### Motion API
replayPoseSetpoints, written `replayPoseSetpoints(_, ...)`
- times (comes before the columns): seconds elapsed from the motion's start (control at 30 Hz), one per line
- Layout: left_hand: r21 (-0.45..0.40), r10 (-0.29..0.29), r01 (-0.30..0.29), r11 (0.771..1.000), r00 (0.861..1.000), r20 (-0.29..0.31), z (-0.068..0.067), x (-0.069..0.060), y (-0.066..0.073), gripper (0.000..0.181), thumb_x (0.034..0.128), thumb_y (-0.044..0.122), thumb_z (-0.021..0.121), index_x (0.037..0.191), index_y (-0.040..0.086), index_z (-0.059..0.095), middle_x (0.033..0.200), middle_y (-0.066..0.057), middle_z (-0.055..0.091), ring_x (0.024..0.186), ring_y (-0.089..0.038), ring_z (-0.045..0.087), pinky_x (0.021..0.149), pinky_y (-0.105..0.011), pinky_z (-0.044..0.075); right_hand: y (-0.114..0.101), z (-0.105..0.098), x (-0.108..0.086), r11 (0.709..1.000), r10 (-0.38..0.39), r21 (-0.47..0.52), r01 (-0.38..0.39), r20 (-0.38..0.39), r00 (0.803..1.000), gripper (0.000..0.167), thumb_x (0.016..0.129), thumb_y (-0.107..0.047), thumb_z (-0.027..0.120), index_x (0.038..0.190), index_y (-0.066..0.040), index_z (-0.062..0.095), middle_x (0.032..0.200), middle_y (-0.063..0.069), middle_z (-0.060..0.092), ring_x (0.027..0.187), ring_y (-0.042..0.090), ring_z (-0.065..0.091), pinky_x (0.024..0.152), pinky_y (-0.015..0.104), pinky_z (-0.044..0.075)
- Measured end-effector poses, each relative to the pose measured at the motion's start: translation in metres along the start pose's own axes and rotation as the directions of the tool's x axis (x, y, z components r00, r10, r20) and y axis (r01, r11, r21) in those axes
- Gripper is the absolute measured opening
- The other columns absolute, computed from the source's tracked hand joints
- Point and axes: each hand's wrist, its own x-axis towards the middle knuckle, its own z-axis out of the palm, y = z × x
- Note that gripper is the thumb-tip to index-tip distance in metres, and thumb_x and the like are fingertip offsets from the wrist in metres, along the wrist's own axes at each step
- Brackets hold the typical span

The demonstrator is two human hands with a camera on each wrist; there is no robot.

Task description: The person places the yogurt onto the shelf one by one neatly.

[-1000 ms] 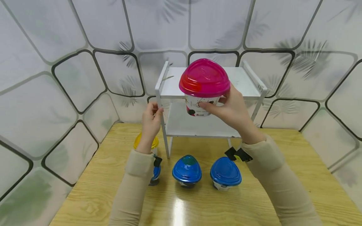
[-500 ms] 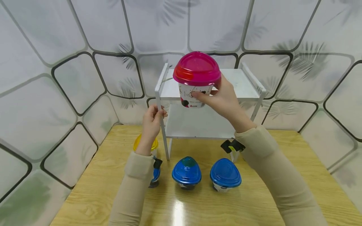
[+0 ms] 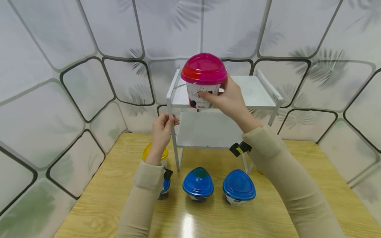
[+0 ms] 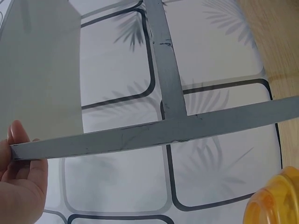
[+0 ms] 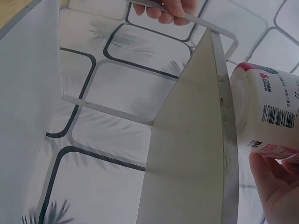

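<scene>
My right hand (image 3: pixel 230 100) grips a white printed cup (image 3: pixel 202 96) with a domed pink lid (image 3: pixel 204 67), held upright at the front of the top shelf (image 3: pixel 250 89). In the right wrist view the cup (image 5: pixel 275 112) shows a barcode, close beside the shelf edge; whether it touches cannot be told. My left hand (image 3: pixel 162 132) pinches the left front post (image 3: pixel 171 122) of the white two-tier rack. The left wrist view shows the left hand's fingers (image 4: pixel 35 177) curled round that grey-white bar (image 4: pixel 103 143).
Two blue-lidded cups (image 3: pixel 197 181) (image 3: pixel 239 185) stand on the wooden table (image 3: pixel 98 205) before the rack. Another blue-lidded cup (image 3: pixel 166 186) and a yellow-lidded cup (image 3: pixel 147 151) are partly behind the left forearm. The lower shelf (image 3: pixel 208 130) sits beneath the top one. A patterned backdrop (image 3: pixel 119 29) surrounds the table.
My right hand has carried the pink-lidded cup leftward, slightly up and farther over toward the top shelf. The left hand stays at the post, its fingers now wrapped farther round it.
</scene>
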Motion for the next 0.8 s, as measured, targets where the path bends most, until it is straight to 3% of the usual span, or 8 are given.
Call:
replayPoseSetpoints(0.27, -0.019, 0.042, -0.041, 0.999, 0.999, 0.013, 0.001, 0.003, -0.016, 0.009, 0.0887, -0.007, 0.044, 0.087, -0.014, 0.05, 0.08, -0.026, 0.058, 0.068, -0.008, 0.056, 0.07, -0.026, 0.05, -0.019, 0.002, -0.005, 1.0, 0.029, -0.01, -0.029, 0.003, 1.0, 0.058, 0.078, -0.008, 0.066, 0.126, -0.001, 0.035, 0.117, 0.012, 0.049, 0.102, 0.023, 0.049, 0.079, 0.035, 0.048)
replayPoseSetpoints(0.43, 0.0, 0.064, -0.064, 0.998, 0.998, -0.001, 0.002, 0.002, -0.017, 0.008, 0.0885, -0.007, 0.044, 0.086, -0.013, 0.049, 0.078, -0.025, 0.058, 0.067, -0.008, 0.056, 0.069, -0.031, 0.051, -0.007, 0.003, 0.001, 0.998, 0.059, 0.009, -0.059, 0.008, 0.998, 0.062, 0.079, -0.014, 0.066, 0.129, -0.004, 0.03, 0.119, 0.01, 0.048, 0.102, 0.022, 0.05, 0.081, 0.034, 0.047)
replayPoseSetpoints(0.63, 0.01, 0.06, -0.06, 0.998, 0.998, -0.007, 0.002, 0.001, -0.014, 0.009, 0.0884, -0.008, 0.044, 0.086, -0.015, 0.049, 0.077, -0.027, 0.057, 0.066, -0.014, 0.055, 0.067, -0.028, 0.05, 0.007, 0.006, 0.009, 0.995, 0.085, 0.043, -0.085, 0.018, 0.996, 0.065, 0.079, -0.016, 0.067, 0.128, -0.006, 0.027, 0.119, 0.008, 0.048, 0.102, 0.019, 0.051, 0.081, 0.033, 0.047)
replayPoseSetpoints(0.8, 0.018, 0.063, -0.063, 0.998, 0.998, -0.009, 0.003, -0.003, 0.003, 0.009, 0.0881, -0.01, 0.042, 0.085, -0.017, 0.048, 0.076, -0.03, 0.055, 0.067, -0.026, 0.055, 0.067, -0.031, 0.051, 0.009, 0.009, 0.012, 0.992, 0.108, 0.067, -0.11, 0.04, 0.993, 0.065, 0.078, -0.013, 0.067, 0.128, -0.006, 0.026, 0.118, 0.009, 0.049, 0.103, 0.019, 0.052, 0.08, 0.033, 0.048)
